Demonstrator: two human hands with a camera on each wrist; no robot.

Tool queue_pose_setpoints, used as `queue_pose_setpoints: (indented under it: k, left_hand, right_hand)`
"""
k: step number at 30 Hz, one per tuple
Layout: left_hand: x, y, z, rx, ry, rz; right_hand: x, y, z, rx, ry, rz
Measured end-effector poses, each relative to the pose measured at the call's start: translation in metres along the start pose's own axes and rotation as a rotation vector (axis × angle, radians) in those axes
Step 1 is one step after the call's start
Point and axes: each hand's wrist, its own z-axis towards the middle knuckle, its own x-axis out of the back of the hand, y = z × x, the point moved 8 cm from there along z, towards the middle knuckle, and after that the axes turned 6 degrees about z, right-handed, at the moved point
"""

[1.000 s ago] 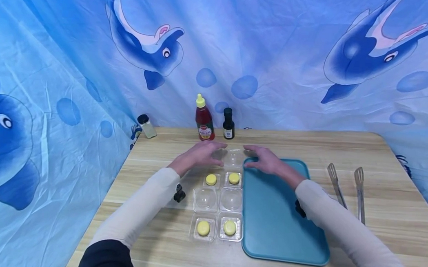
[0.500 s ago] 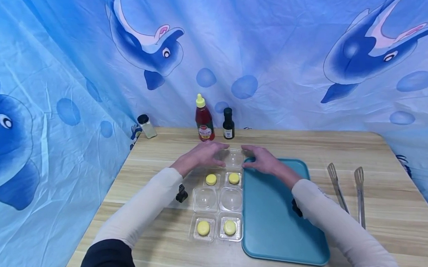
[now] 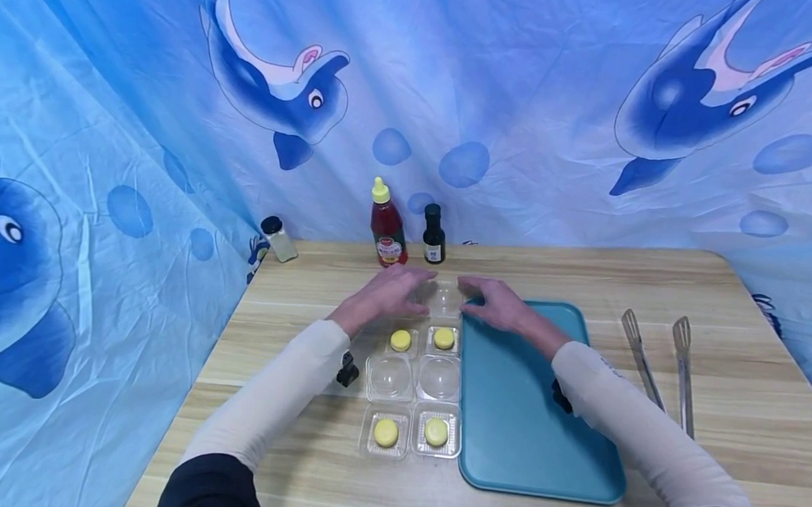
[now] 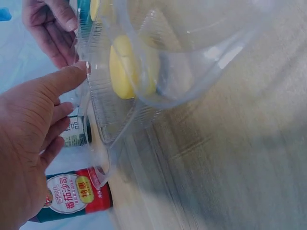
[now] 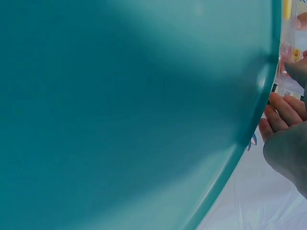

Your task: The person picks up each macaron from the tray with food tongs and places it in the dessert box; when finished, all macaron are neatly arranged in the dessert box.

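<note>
My left hand (image 3: 386, 292) and right hand (image 3: 497, 304) face each other at the far end of the clear plastic boxes, fingers extended and slightly bent. Between them lies a clear box lid (image 3: 444, 298). In the left wrist view my left thumb lies at the edge of a clear box (image 4: 108, 129); whether it touches is hard to tell. That box holds a round yellow macaron-like cake (image 4: 124, 67). Several hinged boxes stand in two columns, lids laid back, each with one such yellow cake (image 3: 436, 432). The right hand is over the far-left corner of the blue-green tray (image 3: 535, 416).
Behind the hands stand a ketchup bottle (image 3: 389, 233) with a yellow cap and a small dark bottle (image 3: 434, 240). A black-capped shaker (image 3: 279, 240) is at the far left. Metal tongs (image 3: 683, 371) lie right of the tray. A dolphin-print cloth (image 3: 527, 98) hangs behind the table.
Both hands have drifted slightly inward toward the far lid. The boxes, cakes and tray stay where they were.
</note>
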Motion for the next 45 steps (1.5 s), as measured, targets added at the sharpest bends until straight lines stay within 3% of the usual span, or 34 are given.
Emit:
queue_pose_setpoints:
  k: [6, 10, 16, 21, 25, 31, 39, 45]
  left_hand:
    - [0.009, 0.005, 0.000, -0.055, 0.094, 0.060]
    - [0.015, 0.005, -0.003, -0.070, 0.128, 0.042]
    - [0.020, 0.005, -0.005, -0.084, 0.155, -0.018]
    - [0.027, 0.011, -0.011, -0.174, 0.244, -0.023]
    - [0.033, 0.017, -0.018, -0.238, 0.314, -0.043]
    - [0.037, 0.022, -0.024, -0.254, 0.313, -0.114]
    - [0.042, 0.017, -0.033, -0.222, 0.313, -0.192]
    - [0.041, 0.011, -0.036, -0.180, 0.226, -0.304]
  right_hand:
    - [0.010, -0.004, -0.001, 0.039, 0.101, 0.070]
    - [0.017, -0.008, -0.001, 0.050, 0.166, 0.247]
    - [0.025, -0.006, -0.001, -0.043, 0.274, 0.435]
    - [0.028, -0.009, -0.005, -0.143, 0.323, 0.531]
    - [0.029, -0.013, -0.008, -0.156, 0.354, 0.573]
    - [0.032, -0.026, -0.016, -0.074, 0.402, 0.518]
    - [0.034, -0.057, -0.029, 0.227, 0.458, 0.296]
    - [0.032, -0.073, -0.042, 0.367, 0.510, 0.128]
